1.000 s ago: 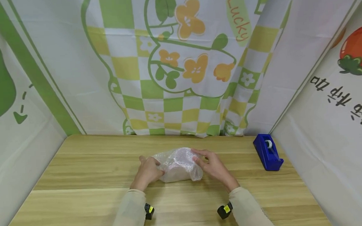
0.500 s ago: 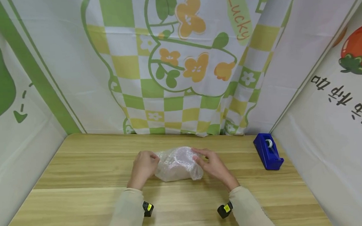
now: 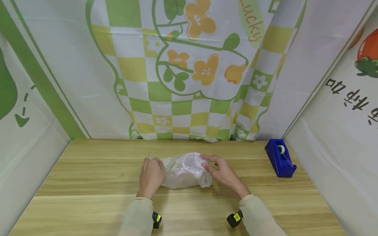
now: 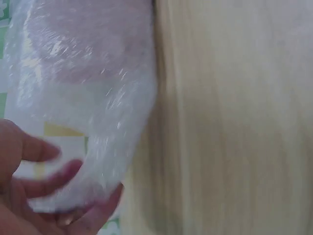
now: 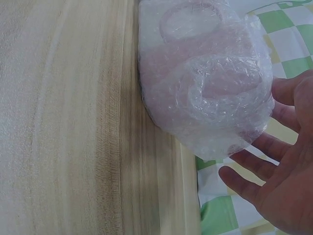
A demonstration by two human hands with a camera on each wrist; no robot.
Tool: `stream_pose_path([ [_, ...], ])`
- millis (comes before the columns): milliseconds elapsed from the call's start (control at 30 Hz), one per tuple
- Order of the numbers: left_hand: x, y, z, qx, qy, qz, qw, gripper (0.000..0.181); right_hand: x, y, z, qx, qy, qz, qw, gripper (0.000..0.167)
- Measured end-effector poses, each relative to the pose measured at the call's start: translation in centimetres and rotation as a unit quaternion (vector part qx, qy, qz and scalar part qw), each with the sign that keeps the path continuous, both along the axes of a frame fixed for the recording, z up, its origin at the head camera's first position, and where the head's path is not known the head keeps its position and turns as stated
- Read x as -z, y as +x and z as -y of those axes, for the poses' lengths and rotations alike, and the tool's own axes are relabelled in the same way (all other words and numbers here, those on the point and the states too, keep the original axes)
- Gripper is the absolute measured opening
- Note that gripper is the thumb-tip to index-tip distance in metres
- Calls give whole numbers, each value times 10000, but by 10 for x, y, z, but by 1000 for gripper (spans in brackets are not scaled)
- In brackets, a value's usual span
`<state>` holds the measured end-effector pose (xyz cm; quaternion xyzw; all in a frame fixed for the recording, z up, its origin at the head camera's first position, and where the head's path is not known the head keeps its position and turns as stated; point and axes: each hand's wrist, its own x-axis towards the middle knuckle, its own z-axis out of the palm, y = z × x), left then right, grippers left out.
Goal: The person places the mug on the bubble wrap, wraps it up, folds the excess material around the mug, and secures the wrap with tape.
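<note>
A pale pink item wrapped in clear bubble wrap [image 3: 187, 173] lies on the wooden table between the two hands. At its left end the left hand [image 3: 151, 175] has its fingers curled round the loose, gathered end of the wrap; in the left wrist view this narrow tail [image 4: 110, 152] runs into the fingers [image 4: 100, 210]. The right hand [image 3: 223, 171] rests against the right end of the bundle. In the right wrist view its extended, slightly bent fingers [image 5: 254, 164] and thumb touch the side of the wrap [image 5: 210, 88]. The item's exact shape is blurred by the wrap.
A blue tape dispenser [image 3: 280, 159] with a roll of tape stands at the right rear of the table [image 3: 94, 215]. Behind the table hangs a green and yellow checked cloth [image 3: 182, 107], with printed white walls on both sides.
The left hand has shifted from the wrap's left side to its outer end, rising and turning, then settling with the fingers bent down over it. The right hand has stayed in place.
</note>
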<state>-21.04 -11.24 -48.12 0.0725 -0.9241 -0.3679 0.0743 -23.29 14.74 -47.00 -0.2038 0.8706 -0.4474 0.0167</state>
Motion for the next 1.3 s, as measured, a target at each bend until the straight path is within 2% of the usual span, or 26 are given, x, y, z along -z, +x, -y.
stream_pose_path([
  [200, 12, -2, -9, -600, 291, 182, 9976, 56, -1, 0, 1, -96, 52, -76, 9999, 38],
  [367, 16, -4, -18, -822, 276, 19, 9962, 59, 0, 0, 2, -51, -36, 9, 10000, 38],
  [500, 17, -5, -20, -739, 202, -308, 9966, 49, -1, 0, 2, -22, -50, 27, 10000, 38],
  [633, 18, -5, -17, -462, 179, -465, 9977, 35, -1, -1, 2, -20, -6, -11, 10000, 38],
  [733, 17, -3, -16, -271, 253, -656, 9972, 35, -1, -1, 2, -12, 14, -18, 10000, 38],
  [833, 16, -1, -15, -104, 261, -1023, 9944, 45, -1, -1, 1, 4, 22, 16, 10000, 39],
  [933, 13, 0, -16, -8, 234, -1381, 9901, 68, -1, 0, 1, 11, 28, -3, 10000, 39],
  [1000, 9, 2, -17, -89, 352, -1483, 9883, 82, 0, 0, 1, 12, 25, -13, 10000, 39],
  [1067, 4, 2, -18, -253, 583, -1476, 9870, 86, 0, 0, 0, 13, 18, -26, 10000, 39],
  [1167, -5, 3, -19, -459, 964, -1338, 9852, 68, 1, 1, 0, 20, -8, -14, 10000, 39],
  [1300, -13, 3, -20, -461, 1239, -1121, 9849, 39, 1, 2, -1, 53, -15, 22, 10000, 39],
])
